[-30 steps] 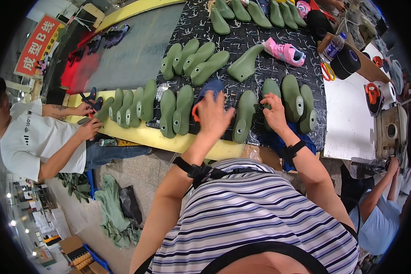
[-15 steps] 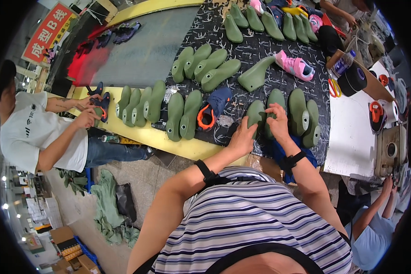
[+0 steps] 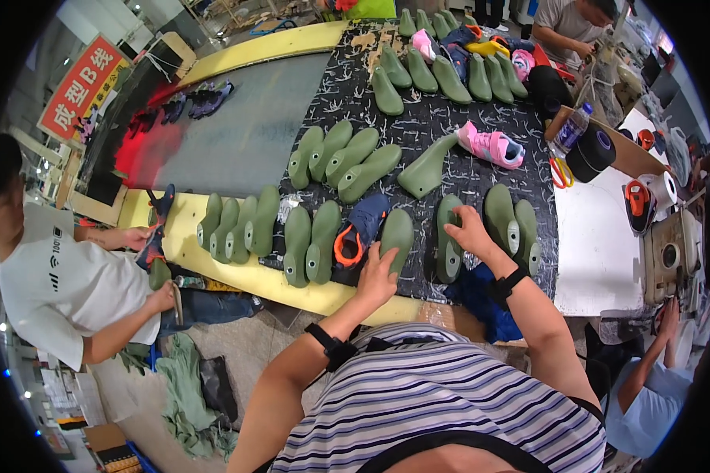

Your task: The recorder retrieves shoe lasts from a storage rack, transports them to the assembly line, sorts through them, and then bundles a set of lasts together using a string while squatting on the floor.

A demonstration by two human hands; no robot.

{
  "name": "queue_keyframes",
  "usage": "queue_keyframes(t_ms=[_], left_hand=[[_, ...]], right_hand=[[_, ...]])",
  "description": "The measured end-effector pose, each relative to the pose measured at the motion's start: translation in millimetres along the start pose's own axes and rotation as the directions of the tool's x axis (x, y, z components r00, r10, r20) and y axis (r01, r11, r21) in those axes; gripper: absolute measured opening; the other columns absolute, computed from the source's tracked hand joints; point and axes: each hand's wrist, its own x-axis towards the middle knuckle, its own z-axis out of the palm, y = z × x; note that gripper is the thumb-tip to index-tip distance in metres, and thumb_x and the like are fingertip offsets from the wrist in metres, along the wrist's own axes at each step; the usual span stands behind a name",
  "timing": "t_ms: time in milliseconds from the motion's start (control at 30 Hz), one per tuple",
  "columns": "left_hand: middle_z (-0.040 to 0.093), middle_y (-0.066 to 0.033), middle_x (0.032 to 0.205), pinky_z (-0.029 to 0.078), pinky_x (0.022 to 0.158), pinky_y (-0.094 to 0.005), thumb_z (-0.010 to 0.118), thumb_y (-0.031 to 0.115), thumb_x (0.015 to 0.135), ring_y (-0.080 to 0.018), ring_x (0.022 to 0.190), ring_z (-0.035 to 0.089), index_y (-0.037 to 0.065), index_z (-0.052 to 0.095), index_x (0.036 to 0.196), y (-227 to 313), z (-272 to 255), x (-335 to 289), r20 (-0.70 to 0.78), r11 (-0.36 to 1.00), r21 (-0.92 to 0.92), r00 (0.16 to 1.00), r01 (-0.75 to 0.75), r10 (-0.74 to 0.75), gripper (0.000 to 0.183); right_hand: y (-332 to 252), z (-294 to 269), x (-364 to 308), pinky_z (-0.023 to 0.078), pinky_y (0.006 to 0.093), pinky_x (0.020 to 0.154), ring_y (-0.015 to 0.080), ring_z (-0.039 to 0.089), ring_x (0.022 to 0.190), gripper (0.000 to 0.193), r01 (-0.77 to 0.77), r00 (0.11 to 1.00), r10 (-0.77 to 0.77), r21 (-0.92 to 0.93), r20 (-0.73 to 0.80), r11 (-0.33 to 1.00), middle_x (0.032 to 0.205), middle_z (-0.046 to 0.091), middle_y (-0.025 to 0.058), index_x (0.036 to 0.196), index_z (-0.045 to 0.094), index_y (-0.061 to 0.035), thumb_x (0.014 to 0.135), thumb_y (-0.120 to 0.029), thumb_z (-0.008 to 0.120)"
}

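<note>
My left hand [image 3: 379, 277] has its fingers curled at the near left end of a green shoe last [image 3: 398, 236], which lies close beside a navy and orange shoe [image 3: 363, 225]. My right hand [image 3: 472, 233] reaches over from the right with bent fingers on the edge of another green shoe last [image 3: 448, 251]. A gap of dark table cover separates these two lasts. Right of my right hand, a pair of green lasts [image 3: 500, 213] stands side by side. Left of the shoe is another pair of lasts [image 3: 323, 240].
More green lasts [image 3: 351, 162] stand in rows on the patterned black table cover [image 3: 418, 118]. A pink shoe [image 3: 493, 146] and yellow-handled scissors [image 3: 561, 172] lie at the right. A co-worker [image 3: 79, 276] at the left handles a shoe. Black thread cones [image 3: 592, 154] stand beyond.
My left hand has moved left with one last, bringing it next to the navy shoe. The other last, by my right hand, has shifted slightly left. My view has tilted up.
</note>
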Motion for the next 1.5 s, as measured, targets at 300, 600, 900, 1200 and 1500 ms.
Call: queue_keyframes(t_ms=[300,600,900,1200,1500], left_hand=[[0.035,-0.0281,0.127,0.046,0.085,-0.0486,0.063,0.000,0.066,-0.0479,0.101,0.051,0.006,0.052,0.121,-1.0,12.6,-5.7,-0.152,0.987,0.106,0.979,-0.122,0.137,0.056],[0.038,-0.0258,0.127,0.045,0.088,-0.0456,0.063,0.000,0.067,-0.0455,0.106,0.050,0.006,0.053,0.118,3.5,8.5,-4.4,-0.139,0.995,0.085,0.989,-0.048,0.060,0.052],[0.036,-0.0290,0.127,0.046,0.087,-0.0461,0.064,0.001,0.068,-0.0463,0.106,0.050,0.008,0.051,0.120,0.3,8.5,-10.6,-0.117,0.999,0.044,0.993,0.020,-0.015,0.055],[0.041,-0.0271,0.126,0.046,0.086,-0.0466,0.062,-0.002,0.067,-0.0457,0.105,0.051,0.008,0.054,0.118,-3.8,5.8,-6.6,-0.177,0.998,0.058,0.984,0.009,0.001,0.053],[0.037,-0.0266,0.129,0.044,0.090,-0.0472,0.065,0.001,0.070,-0.0456,0.111,0.048,0.008,0.051,0.122,-7.2,10.6,-2.7,-0.145,0.994,0.096,0.988,-0.045,0.059,0.054]], right_hand=[[-13.1,47.4,1.7,0.036,0.0439,0.096,0.0326,0.046,0.112,0.017,-0.012,0.994,0.000,-0.111,-0.105,0.994,0.114,0.053,0.0130,0.089,0.065,-0.0089,0.073,-0.013,0.061],[-38.7,86.8,-31.1,0.037,0.0390,0.096,0.0340,0.047,0.112,0.019,0.049,0.983,0.006,0.293,-0.185,0.955,0.115,0.055,0.0167,0.089,0.066,-0.0031,0.075,-0.006,0.054],[-66.0,80.5,-45.3,0.037,0.0402,0.096,0.0337,0.048,0.112,0.034,0.050,0.996,-0.032,0.213,-0.088,0.976,0.117,0.055,0.0155,0.104,0.061,-0.0014,0.072,-0.014,0.061],[-93.4,87.6,-56.9,0.036,0.0433,0.093,0.0343,0.055,0.100,0.033,0.298,0.952,-0.295,0.024,-0.083,0.954,0.099,0.062,0.0166,0.101,0.061,-0.0032,0.069,-0.006,0.054],[-87.1,78.6,-54.5,0.037,0.0440,0.092,0.0359,0.054,0.098,0.031,0.266,0.963,-0.264,0.041,-0.044,0.963,0.097,0.062,0.0185,0.095,0.064,-0.0007,0.066,-0.004,0.052]])
